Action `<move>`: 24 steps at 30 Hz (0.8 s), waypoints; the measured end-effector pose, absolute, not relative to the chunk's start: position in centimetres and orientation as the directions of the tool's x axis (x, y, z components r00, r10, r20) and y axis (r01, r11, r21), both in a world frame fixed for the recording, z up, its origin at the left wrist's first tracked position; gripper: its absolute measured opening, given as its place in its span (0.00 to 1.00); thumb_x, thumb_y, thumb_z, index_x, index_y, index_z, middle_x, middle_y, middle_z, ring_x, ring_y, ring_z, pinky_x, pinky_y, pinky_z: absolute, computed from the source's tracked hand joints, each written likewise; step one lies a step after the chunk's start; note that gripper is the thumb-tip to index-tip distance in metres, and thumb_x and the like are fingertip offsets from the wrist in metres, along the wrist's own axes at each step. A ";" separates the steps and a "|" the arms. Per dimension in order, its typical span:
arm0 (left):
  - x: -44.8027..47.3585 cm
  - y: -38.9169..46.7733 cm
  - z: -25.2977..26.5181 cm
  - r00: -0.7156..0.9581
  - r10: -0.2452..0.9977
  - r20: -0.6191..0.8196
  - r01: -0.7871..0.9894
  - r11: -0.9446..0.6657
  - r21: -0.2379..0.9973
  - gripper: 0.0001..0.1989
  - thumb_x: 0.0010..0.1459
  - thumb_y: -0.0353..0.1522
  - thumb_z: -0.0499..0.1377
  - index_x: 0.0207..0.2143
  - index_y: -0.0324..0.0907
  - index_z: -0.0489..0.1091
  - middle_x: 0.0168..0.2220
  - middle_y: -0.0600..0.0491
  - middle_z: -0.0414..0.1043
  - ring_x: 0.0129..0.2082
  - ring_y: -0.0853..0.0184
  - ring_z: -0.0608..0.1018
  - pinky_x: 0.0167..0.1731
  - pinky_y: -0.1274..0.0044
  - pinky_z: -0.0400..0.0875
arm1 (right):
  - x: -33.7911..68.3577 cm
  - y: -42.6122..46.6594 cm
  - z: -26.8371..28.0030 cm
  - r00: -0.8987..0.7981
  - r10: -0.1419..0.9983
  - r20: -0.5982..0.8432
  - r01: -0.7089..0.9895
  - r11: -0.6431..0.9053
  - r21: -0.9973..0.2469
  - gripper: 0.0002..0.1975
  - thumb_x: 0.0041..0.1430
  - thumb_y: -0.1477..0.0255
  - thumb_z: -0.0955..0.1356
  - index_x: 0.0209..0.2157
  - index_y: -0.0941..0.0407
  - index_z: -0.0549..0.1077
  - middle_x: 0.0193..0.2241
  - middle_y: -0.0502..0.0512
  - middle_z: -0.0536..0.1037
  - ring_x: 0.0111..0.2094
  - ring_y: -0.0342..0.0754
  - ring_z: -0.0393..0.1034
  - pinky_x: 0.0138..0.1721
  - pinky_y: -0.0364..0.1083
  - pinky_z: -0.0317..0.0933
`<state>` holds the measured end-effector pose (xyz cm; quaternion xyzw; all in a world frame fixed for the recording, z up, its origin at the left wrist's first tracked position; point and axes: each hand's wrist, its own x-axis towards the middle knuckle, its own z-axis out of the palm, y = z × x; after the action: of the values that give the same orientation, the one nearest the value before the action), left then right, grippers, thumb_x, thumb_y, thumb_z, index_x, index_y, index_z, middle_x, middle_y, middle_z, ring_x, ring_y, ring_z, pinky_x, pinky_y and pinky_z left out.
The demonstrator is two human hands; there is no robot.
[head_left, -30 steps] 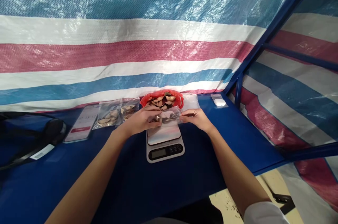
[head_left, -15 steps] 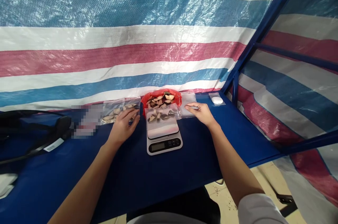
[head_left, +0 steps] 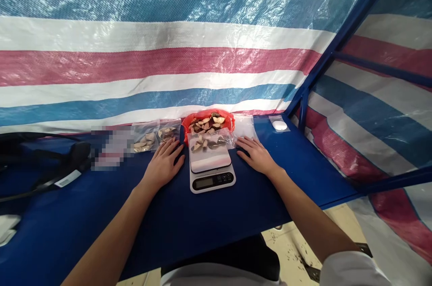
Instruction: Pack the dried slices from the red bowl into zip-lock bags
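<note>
A white digital kitchen scale [head_left: 213, 188] stands between my hands, its display unlit. On its plate lies a clear plastic bag [head_left: 209, 143] with several brown and pale pieces, perhaps dried slices or shells. Behind it sits an open red plastic bag [head_left: 232, 120] filled with similar pieces. My left hand [head_left: 164, 162] lies flat on the table left of the scale, fingers spread, just in front of filled clear bags [head_left: 145, 141]. To the right of the scale, my right hand [head_left: 255, 154] rests flat, its fingertips at the edge of flat clear bags [head_left: 245, 126]. Neither hand holds anything.
A small clear bag with a white oval object [head_left: 279, 125] lies at the back right of the blue table [head_left: 216, 221]. Black straps or gear [head_left: 57, 164] lie at the left, with a white object [head_left: 7, 228] nearer. Striped sheeting [head_left: 151, 63] hangs behind on a blue frame [head_left: 303, 106].
Both hands have lowered and flattened onto the table, their fingers straightening from a curled pose. The view has tilted slightly. The scale and bags keep their places.
</note>
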<state>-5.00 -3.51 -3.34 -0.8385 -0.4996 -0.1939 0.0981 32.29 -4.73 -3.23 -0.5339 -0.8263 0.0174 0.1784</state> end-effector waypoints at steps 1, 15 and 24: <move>-4.9 -3.6 -3.3 0.423 0.803 0.419 0.877 -0.479 0.032 0.29 0.71 0.44 0.44 0.58 0.36 0.74 0.62 0.38 0.71 0.67 0.48 0.67 0.66 0.55 0.61 | 32.3 -4.7 -3.2 -0.368 0.889 0.272 0.878 0.429 -0.214 0.22 0.72 0.63 0.62 0.64 0.50 0.70 0.66 0.55 0.69 0.69 0.58 0.59 0.69 0.62 0.54; -4.6 -3.6 -3.4 0.378 0.808 0.451 0.860 -0.487 0.152 0.24 0.68 0.43 0.49 0.57 0.42 0.74 0.62 0.40 0.71 0.67 0.47 0.68 0.67 0.52 0.60 | 32.2 -4.8 -3.3 -0.358 0.891 0.279 0.869 0.427 -0.250 0.22 0.72 0.62 0.61 0.64 0.50 0.70 0.66 0.55 0.69 0.69 0.58 0.59 0.70 0.63 0.52; -4.7 -3.5 -3.5 0.370 0.810 0.454 0.847 -0.495 0.193 0.23 0.68 0.43 0.50 0.57 0.45 0.74 0.61 0.42 0.73 0.66 0.47 0.68 0.66 0.52 0.60 | 32.1 -4.8 -3.2 -0.361 0.885 0.294 0.867 0.435 -0.244 0.22 0.72 0.63 0.61 0.63 0.50 0.71 0.65 0.55 0.70 0.68 0.59 0.60 0.69 0.63 0.53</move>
<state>-4.71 -3.49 -3.48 -0.8268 -0.5013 -0.2527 0.0365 32.11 -4.84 -3.18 -0.5311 -0.8246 0.0232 0.1934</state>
